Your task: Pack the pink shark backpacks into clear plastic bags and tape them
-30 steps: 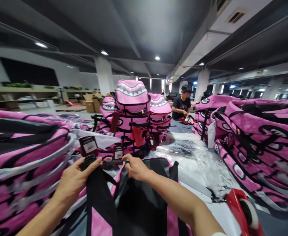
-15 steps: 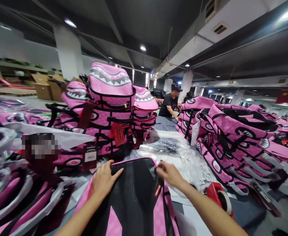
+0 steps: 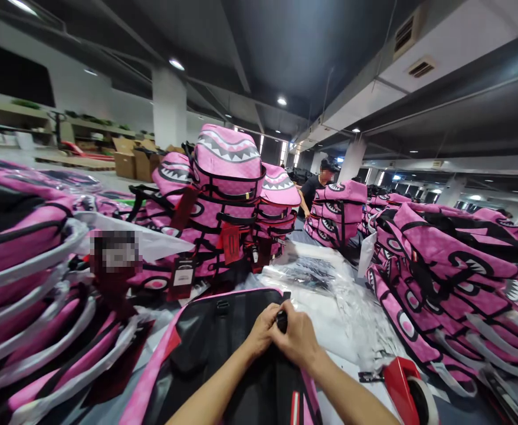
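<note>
A pink backpack (image 3: pixel 206 348) lies back side up on the table in front of me, its black padded panel facing me. Both my hands meet at its top right edge. My left hand (image 3: pixel 261 333) and my right hand (image 3: pixel 298 339) are closed together around a small black strap end or buckle (image 3: pixel 281 320) of the backpack. Only the tip of that black part shows between my fingers.
Piles of pink shark-mouth backpacks stand on the left (image 3: pixel 24 283), ahead (image 3: pixel 228 200) and on the right (image 3: pixel 453 277). Clear plastic bags (image 3: pixel 325 283) lie on the table. A red tape dispenser (image 3: pixel 407 389) sits by my right forearm. A person (image 3: pixel 314 186) works at the far end.
My hands were spread on the two top corners of the backpack; now the left hand has moved right and both are closed together at the top right strap. The view has shifted.
</note>
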The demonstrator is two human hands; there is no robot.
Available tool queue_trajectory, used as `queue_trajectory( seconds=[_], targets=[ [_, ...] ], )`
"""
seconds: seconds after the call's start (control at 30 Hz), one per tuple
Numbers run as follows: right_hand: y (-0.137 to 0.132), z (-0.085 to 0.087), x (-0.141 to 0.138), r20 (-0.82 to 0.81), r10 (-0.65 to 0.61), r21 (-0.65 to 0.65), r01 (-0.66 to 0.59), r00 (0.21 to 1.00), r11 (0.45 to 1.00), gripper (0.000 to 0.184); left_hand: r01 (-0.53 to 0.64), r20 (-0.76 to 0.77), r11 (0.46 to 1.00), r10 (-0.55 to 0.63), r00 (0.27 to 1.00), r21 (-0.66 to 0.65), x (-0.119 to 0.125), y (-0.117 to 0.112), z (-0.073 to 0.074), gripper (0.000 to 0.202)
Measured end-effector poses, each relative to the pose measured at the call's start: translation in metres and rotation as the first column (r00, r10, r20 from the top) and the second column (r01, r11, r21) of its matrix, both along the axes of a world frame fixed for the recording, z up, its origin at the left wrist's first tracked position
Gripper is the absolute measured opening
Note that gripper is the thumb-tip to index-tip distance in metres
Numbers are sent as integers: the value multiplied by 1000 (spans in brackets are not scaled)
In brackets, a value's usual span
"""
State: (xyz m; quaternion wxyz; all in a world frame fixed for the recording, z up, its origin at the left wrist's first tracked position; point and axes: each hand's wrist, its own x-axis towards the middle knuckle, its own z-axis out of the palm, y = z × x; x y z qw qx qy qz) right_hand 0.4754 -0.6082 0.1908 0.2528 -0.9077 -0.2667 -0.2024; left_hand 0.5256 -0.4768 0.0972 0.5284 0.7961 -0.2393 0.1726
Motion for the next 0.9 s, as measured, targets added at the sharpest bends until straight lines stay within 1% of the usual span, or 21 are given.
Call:
queue_trajectory(
  seconds=[0.07, 0.1, 0.17, 0.23, 0.3, 0.33, 0.4, 0.47, 0.5, 0.57, 0.6, 0.63, 0.67, 0.73, 0.77, 0.8, 0.83, 0.87, 0.9],
  targets=[
    [2, -10, -18, 126, 87, 11, -89, 988, 996, 21, 14, -15, 1000, -14, 1000, -26, 1, 5, -8, 31],
    [3, -12, -27, 183, 119, 27, -126, 976, 992, 21, 24, -17, 999, -24, 1000, -33, 3, 6, -10, 33],
    [5, -9, -47, 255, 185, 72, -209, 949, 975, 21, 50, -14, 998, -51, 999, -37, 6, 5, -11, 35],
    [4, -1, -67, 292, 259, 108, -301, 921, 948, 21, 76, -4, 996, -77, 997, -38, 10, 2, -8, 34],
    [-2, 8, -84, 286, 300, 159, -354, 910, 922, 19, 94, 1, 995, -95, 996, -41, 10, 1, -2, 28],
    [-8, 13, -89, 254, 295, 204, -350, 921, 914, 17, 100, 0, 994, -100, 995, -39, 7, 3, 3, 25],
    [-26, 24, -92, 156, 233, 333, -273, 960, 902, 11, 95, -9, 995, -95, 995, -24, -2, 8, 14, 21],
    [-44, 35, -87, 47, 148, 433, -154, 988, 888, 9, 33, -17, 999, -33, 999, -12, -21, 14, 29, 18],
    [-52, 42, -82, 5, 114, 449, -104, 993, 888, 10, -28, -14, 999, 28, 1000, -17, -32, 16, 37, 20],
    [-58, 55, -71, -53, 92, 419, -62, 994, 906, 14, -150, 19, 988, 151, 988, -43, -54, 15, 55, 38],
    [-57, 62, -66, -70, 118, 386, -82, 991, 919, 17, -170, 36, 983, 172, 984, -63, -64, 13, 65, 46],
    [-52, 70, -61, -78, 162, 353, -125, 984, 927, 20, -158, 44, 984, 162, 986, -82, -71, 10, 74, 49],
    [-46, 77, -55, -80, 215, 324, -179, 973, 929, 22, -122, 38, 988, 127, 991, -96, -76, 7, 83, 44],
    [-33, 92, -42, -96, 320, 291, -281, 943, 915, 28, -57, -18, 991, 55, 998, -120, -79, 5, 98, 24],
    [-28, 98, -33, -126, 371, 297, -322, 920, 899, 32, -57, -58, 990, 50, 997, -132, -80, 7, 102, 23],
    [-25, 104, -23, -177, 428, 317, -360, 886, 877, 35, -81, -98, 986, 68, 993, -142, -81, 11, 105, 26],
    [-23, 108, -12, -241, 492, 340, -403, 836, 850, 39, -109, -139, 982, 88, 986, -156, -85, 15, 105, 28],
    [-22, 111, 0, -301, 553, 351, -449, 777, 821, 41, -134, -182, 976, 102, 978, -172, -90, 19, 104, 29],
    [-21, 111, 12, -340, 591, 334, -494, 731, 803, 42, -153, -228, 970, 108, 968, -189, -98, 21, 99, 31]
  ],
)
